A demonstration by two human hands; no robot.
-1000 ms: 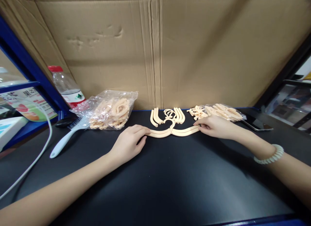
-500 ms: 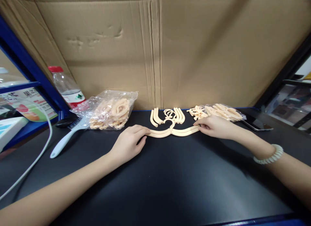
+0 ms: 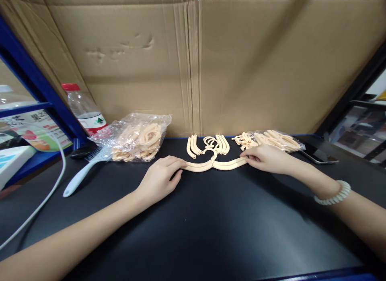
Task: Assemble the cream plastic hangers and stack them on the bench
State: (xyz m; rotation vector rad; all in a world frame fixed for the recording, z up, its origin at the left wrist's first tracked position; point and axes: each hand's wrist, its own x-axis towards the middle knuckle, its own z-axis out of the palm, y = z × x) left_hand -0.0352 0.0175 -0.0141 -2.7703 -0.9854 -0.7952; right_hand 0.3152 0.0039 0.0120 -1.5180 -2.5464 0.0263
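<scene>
The left hand [image 3: 161,178] and right hand [image 3: 268,158] are pinching opposite tips of a cream hanger [image 3: 229,165] on the black tabletop [image 3: 193,224], its hook [image 3: 215,153] pointing away to loose curved pieces [image 3: 222,145], seemingly with spare hooks [image 3: 211,141] between, and cardboard [image 3: 271,51] beyond!

Bare forearms [image 3: 90,226]; pale greenish-white ribbed bracelet [image 3: 334,199] round right wrist [image 3: 324,186]; left wrist [image 3: 137,197] bare; fingers [image 3: 176,164] bare
</scene>
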